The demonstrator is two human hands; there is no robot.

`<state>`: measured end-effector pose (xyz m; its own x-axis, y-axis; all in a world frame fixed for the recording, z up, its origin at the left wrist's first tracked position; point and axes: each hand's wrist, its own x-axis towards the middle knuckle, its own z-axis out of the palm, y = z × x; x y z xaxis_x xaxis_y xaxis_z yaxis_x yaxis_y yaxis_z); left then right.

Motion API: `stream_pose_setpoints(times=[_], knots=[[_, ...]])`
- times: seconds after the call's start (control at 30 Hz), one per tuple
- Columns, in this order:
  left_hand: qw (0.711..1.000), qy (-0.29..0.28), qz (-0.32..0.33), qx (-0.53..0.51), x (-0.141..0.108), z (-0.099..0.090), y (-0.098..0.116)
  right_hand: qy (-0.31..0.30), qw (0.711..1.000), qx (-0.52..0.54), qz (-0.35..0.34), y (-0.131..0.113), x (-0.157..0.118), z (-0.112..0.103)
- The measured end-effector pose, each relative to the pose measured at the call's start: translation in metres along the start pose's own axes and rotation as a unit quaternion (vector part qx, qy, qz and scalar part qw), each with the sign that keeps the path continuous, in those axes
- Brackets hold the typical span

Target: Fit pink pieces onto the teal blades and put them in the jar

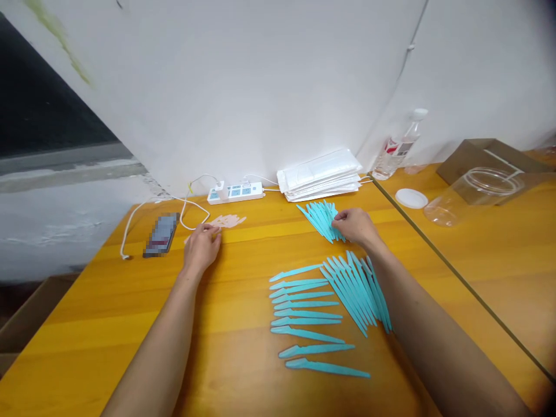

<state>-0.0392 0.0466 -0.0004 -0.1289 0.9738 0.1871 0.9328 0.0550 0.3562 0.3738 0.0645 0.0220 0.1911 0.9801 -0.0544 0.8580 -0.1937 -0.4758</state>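
Taking twelve o'clock as straight ahead to the wall, nearest me on the wooden table, between twelve and one, is a spaced row of teal sticks, handles pointing right. Just past it at one o'clock, a tighter fan of teal sticks lies partly beside my right forearm. At ten, beyond the table edge, I get only part of a cardboard box; its contents stay hidden from my feed.

My left hand, at eleven, rests with curled fingers at the near end of some pale pink pieces; I can't tell whether it grips one. A phone lies left of it, screen blurred.

Between twelve and one, my right hand touches a loose teal pile, thumb and fingertips narrowed together; whether a stick is pinched there, I can't make out.

At one o'clock a white lid lies flat beside an uncovered clear jar, a brown box showing through its wall; that box's inside is hard to read. Farther back, a power strip holds a white plug, white packets are stacked just past twelve, and a capped clear bottle stands at one.
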Motion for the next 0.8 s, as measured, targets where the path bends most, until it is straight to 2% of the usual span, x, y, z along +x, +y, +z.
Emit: stream_pose_setpoints(times=[0.1,0.17,0.27,0.33,0.4,0.47,0.53,0.63,0.7,0.8], knots=[[0.999,-0.016,0.009,0.049,0.007,0.002,0.008,0.009,0.998,0.051,-0.025,-0.005,-0.021,-0.01],[0.997,-0.032,0.015,0.064,0.008,0.001,0.009,-0.008,0.991,0.118,-0.061,-0.008,-0.041,-0.013],[0.996,-0.062,0.032,0.058,0.005,-0.003,0.01,-0.089,0.964,0.22,-0.117,-0.012,-0.071,-0.012],[0.995,-0.081,0.048,0.039,-0.003,-0.005,0.014,-0.144,0.947,0.25,-0.143,-0.015,-0.086,-0.007],[0.991,-0.109,0.048,-0.057,-0.019,-0.007,0.024,-0.177,0.939,0.251,-0.157,-0.018,-0.095,-0.002],[0.961,-0.147,0.018,-0.233,-0.04,-0.008,0.039,-0.197,0.936,0.244,-0.162,-0.021,-0.1,0.002],[0.9,-0.172,-0.04,-0.398,-0.063,-0.006,0.055,-0.209,0.935,0.237,-0.163,-0.024,-0.103,0.005],[0.835,-0.164,-0.117,-0.512,-0.09,0.003,0.073,-0.229,0.931,0.23,-0.168,-0.027,-0.107,0.009],[0.817,-0.142,-0.139,-0.541,-0.099,0.01,0.078,-0.24,0.927,0.222,-0.184,-0.028,-0.109,0.011],[0.821,-0.129,-0.143,-0.538,-0.102,0.018,0.08,-0.226,0.928,0.196,-0.223,-0.029,-0.113,0.013]])
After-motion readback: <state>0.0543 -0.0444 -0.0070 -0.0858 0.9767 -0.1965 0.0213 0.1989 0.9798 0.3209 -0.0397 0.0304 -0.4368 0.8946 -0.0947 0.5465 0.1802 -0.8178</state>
